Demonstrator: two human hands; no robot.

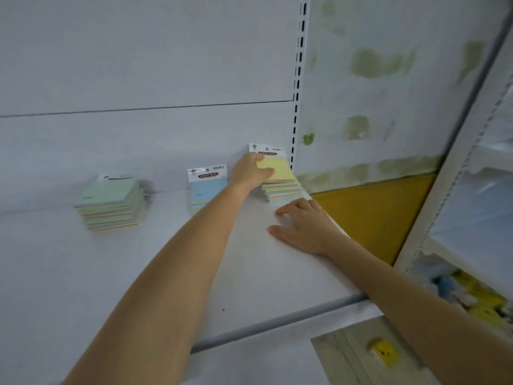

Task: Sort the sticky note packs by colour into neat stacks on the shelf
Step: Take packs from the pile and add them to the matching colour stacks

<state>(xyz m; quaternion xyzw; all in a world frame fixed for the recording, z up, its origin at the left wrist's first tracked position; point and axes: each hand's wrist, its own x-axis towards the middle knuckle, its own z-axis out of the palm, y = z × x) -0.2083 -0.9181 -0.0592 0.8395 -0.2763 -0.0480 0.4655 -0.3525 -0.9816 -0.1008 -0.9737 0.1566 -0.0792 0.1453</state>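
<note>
At the back right corner of the white shelf [166, 273], just beside the slotted upright [298, 79], sits the yellow-topped stack of sticky note packs [283, 187]. Its top pack [277, 170] is pale yellow with a white header card printed "STICKY NOTE", and it is tilted up off the packs below, whose edges show thin bands of green, blue and orange. My left hand [251, 170] grips that top pack, thumb across its face and fingers curled round its left edge. My right hand [302, 226] lies open and flat on the shelf just in front of the stack, palm down, fingers spread, holding nothing. Left of my left wrist a blue-topped stack [206, 190] stands against the back panel [138, 65], with the same header card. Further left, well apart, is a green-topped stack [111, 204]; it is blurred, so its label is hard to read, but its striped edges look alike.
</note>
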